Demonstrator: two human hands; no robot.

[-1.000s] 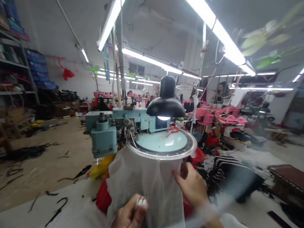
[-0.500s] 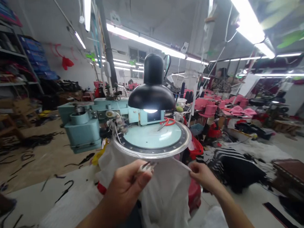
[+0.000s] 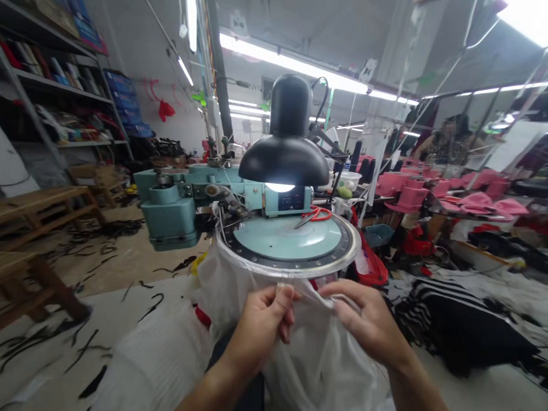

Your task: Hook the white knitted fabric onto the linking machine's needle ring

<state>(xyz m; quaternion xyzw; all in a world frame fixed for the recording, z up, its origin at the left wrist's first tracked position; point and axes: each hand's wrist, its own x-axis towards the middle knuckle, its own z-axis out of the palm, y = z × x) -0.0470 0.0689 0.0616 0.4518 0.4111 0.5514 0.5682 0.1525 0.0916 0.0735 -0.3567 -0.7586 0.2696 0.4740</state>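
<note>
Beneath the machine's round dial (image 3: 288,244), left hand (image 3: 263,329) and right hand (image 3: 365,322) angle inward, each grip pinching white fabric (image 3: 320,372).

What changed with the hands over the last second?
The left hand and right hand have moved closer together, both now pinching the white sheer fabric just below the rim of the round turquoise dial. The red-handled scissors stayed on the dial.

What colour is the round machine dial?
The dial is pale blue-green, best seen in the head view.
</note>
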